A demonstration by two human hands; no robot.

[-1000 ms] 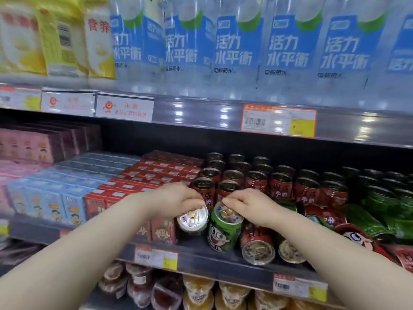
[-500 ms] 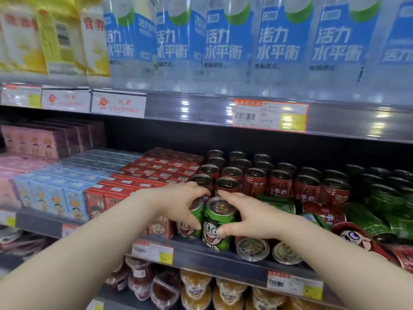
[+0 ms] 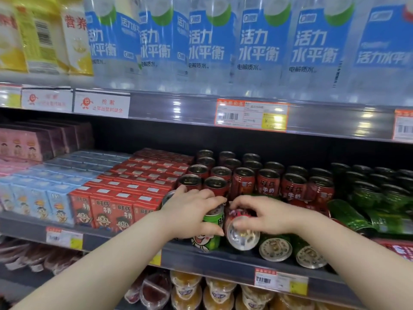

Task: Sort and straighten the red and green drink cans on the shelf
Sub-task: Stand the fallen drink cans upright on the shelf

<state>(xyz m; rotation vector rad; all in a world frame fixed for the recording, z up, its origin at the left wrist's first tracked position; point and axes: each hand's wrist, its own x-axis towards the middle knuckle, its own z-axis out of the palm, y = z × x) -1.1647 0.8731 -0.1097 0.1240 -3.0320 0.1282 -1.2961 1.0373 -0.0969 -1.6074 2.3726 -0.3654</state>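
An upright green can (image 3: 209,234) with a cartoon face stands at the front edge of the middle shelf (image 3: 223,264), and my left hand (image 3: 190,213) wraps over its top. My right hand (image 3: 262,214) grips a red can (image 3: 241,231) lying on its side, its silver end facing me. Two more green cans (image 3: 276,247) lie on their sides to the right of it. Rows of upright red cans (image 3: 268,182) stand behind, and green cans (image 3: 368,193) fill the right, some toppled.
Red, blue and pink drink cartons (image 3: 111,209) fill the shelf's left half, touching the cans. The upper shelf edge (image 3: 178,108) with price labels hangs low above, holding water bottles (image 3: 207,41). Jelly cups (image 3: 185,287) sit on the shelf below.
The green cans that lay tilted now stand upright at the front. My right hand has let go of a green can and shifted right onto the lying red can; my left hand stays on a green can.
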